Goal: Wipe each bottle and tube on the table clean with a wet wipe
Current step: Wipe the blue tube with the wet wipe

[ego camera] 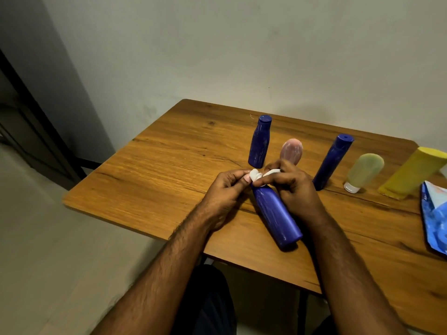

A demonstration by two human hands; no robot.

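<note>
A blue bottle (278,216) lies tilted near the table's front edge, its top hidden between my hands. My left hand (228,187) and my right hand (292,187) both pinch a crumpled white wet wipe (256,175) at the bottle's top end. Behind them stand a blue bottle (260,142), a pink tube (291,151) and a second blue bottle (332,162). To the right are a pale green tube (365,170) on its white cap and a yellow tube (413,172).
The wooden table (157,165) stands against a plain wall. A blue wet-wipe pack (434,213) lies at the right edge. A dark doorway is at the far left, past the table's left edge.
</note>
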